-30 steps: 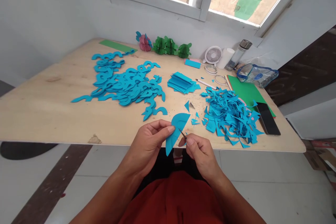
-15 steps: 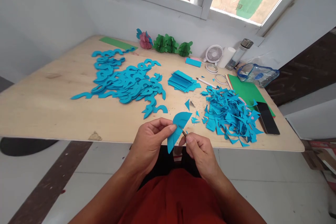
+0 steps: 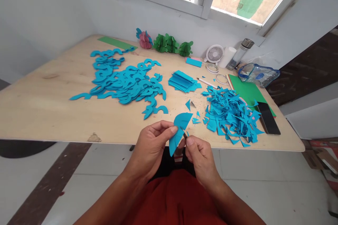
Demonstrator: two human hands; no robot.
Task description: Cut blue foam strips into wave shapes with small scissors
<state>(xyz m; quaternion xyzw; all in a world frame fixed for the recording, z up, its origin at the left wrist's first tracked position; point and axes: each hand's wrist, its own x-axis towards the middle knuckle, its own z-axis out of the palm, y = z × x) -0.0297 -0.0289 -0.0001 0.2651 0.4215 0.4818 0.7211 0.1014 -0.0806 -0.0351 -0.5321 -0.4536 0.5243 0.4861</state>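
Above the table's front edge, a blue folded paper piece (image 3: pixel 182 121) with a rounded outer edge is pinched between the thumb and fingers of my left hand (image 3: pixel 155 140). My right hand (image 3: pixel 199 153) is closed around small scissors (image 3: pixel 185 135), whose blades meet the paper's straight side. Most of the scissors is hidden by my fingers. Beyond my left hand lies a heap of curved blue paper cutouts (image 3: pixel 126 84). To the right is a pile of blue paper scraps (image 3: pixel 229 112), and a stack of folded blue paper (image 3: pixel 183 81) sits between them.
A phone (image 3: pixel 268 117) and green sheets (image 3: pixel 252 93) lie at the right of the wooden table (image 3: pixel 52 112). Along the back stand green paper ornaments (image 3: pixel 166 44), a pink one (image 3: pixel 145 39), a small fan (image 3: pixel 214 53) and a bottle (image 3: pixel 240 54). A clear pouch (image 3: pixel 260 74) rests nearby.
The paper has tilted slightly, its lower tip shifting a little right and down. The scissors blades show less against the paper, and my right hand has dipped slightly.
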